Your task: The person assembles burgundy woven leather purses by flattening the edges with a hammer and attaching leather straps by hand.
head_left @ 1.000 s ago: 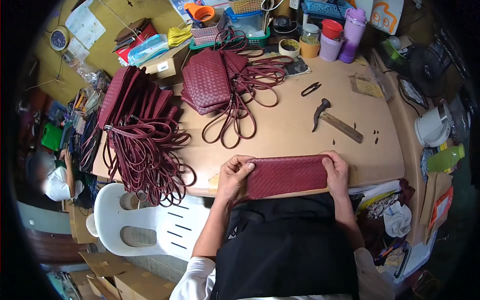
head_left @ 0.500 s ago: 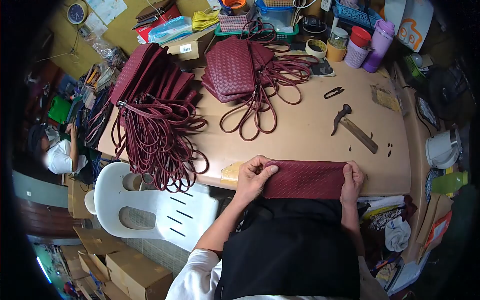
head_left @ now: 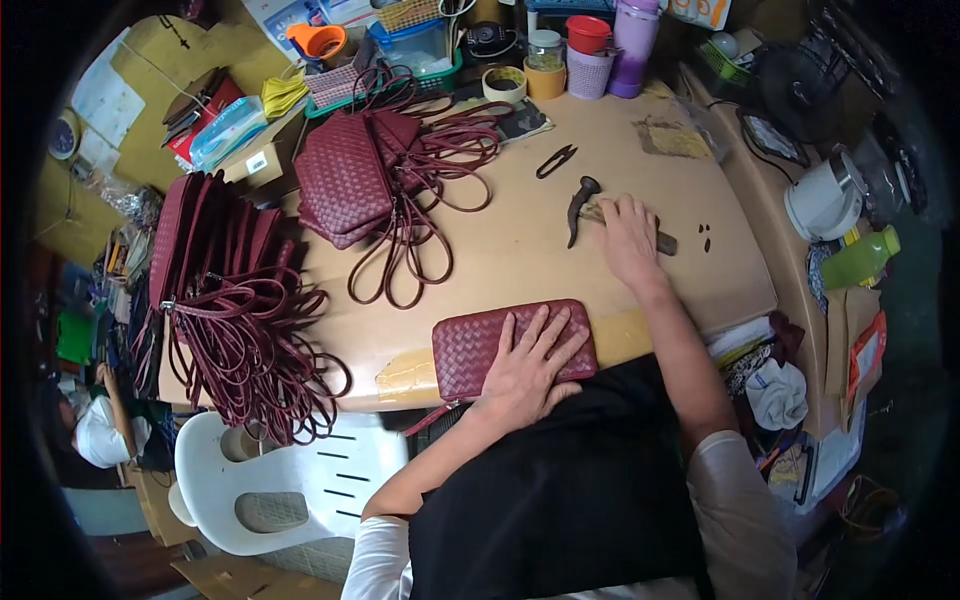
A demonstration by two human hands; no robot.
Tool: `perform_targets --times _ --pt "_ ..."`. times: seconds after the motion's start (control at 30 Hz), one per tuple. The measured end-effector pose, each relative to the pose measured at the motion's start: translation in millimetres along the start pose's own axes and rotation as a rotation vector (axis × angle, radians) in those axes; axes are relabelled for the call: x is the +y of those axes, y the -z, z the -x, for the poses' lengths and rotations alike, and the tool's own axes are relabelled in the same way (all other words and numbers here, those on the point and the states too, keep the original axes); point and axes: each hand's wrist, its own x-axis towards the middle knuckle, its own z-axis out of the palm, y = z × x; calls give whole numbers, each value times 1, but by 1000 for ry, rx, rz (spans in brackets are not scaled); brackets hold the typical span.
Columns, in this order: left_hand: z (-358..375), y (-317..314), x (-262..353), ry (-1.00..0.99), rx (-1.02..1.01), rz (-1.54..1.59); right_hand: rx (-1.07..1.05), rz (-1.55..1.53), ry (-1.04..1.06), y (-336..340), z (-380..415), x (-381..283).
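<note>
At the left end of the counter [head_left: 520,245], a stack of burgundy pouches [head_left: 185,235] stands on edge, its tangle of straps [head_left: 245,345] spilling past the near edge by the left corner. Rightward, toward the far edge, lies a pile of woven burgundy pouches [head_left: 345,175] with looped straps fanned to the near and right sides. At the middle of the near edge, a single zip-around woven pouch [head_left: 462,350] lies flat, its short strap [head_left: 430,418] dangling off its near left corner. The left hand [head_left: 528,365] rests on it, fingers spread over the top face, gripping nothing. Farther in, thread snips [head_left: 556,160] lie apart from everything, and just nearer is a claw hammer [head_left: 582,203], its handle slanting toward the right edge. The right hand [head_left: 632,240] is over that handle, fingers bent onto it; whether they have closed around it I cannot tell. Small dark bits [head_left: 705,238] lie beyond the handle's end. The step in hand looks like steadying the pouch while taking hold of the hammer; lifting it would call for a full wrap of the handle, with the pouch held flat.
</note>
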Motion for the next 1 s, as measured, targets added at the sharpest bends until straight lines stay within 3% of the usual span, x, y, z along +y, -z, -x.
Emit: perform_targets --times 0.03,0.07,0.13,0.17,0.23,0.27,0.33,0.43,0.57,0.63,0.8,0.87,0.9,0.93,1.0 --pt "-3 -7 -2 22 -34 -65 -169 26 0 0 -4 0" --pt "-5 -12 -4 44 -68 -131 -170 26 -4 2 -4 1" --pt "-3 -10 -6 36 -62 -126 -354 -411 -366 26 -5 -4" --pt "-2 -9 -6 39 -60 -90 -357 -410 -365 39 -2 -5" --pt "-2 -9 -7 47 -60 -49 -623 -1047 -691 60 21 -8" --pt "-2 -9 -7 47 -51 -56 -628 -1044 -692 62 36 -8" --pt "-3 -10 -7 45 -43 -59 -310 -654 9 66 61 -9" --pt "-3 -12 -7 50 -31 -44 -443 -595 -64 97 58 -24" --pt "-4 -12 -6 71 -14 -27 -348 -561 -144 115 54 -39" --pt "-3 -12 -6 71 -5 -21 -721 -257 -52 99 55 -40" --pt "-1 -11 -9 56 -29 22 -614 -331 -29 120 41 -31" --pt "9 -1 2 150 -39 -46 -754 -154 -62 100 54 -33" --pt "14 3 5 237 -48 -121 -694 -369 -131 84 61 -21" --pt "19 2 4 235 -44 -127 -688 -370 -129 90 57 -13" --pt "28 -4 -3 267 -7 -152 -570 -324 38 110 42 -6"
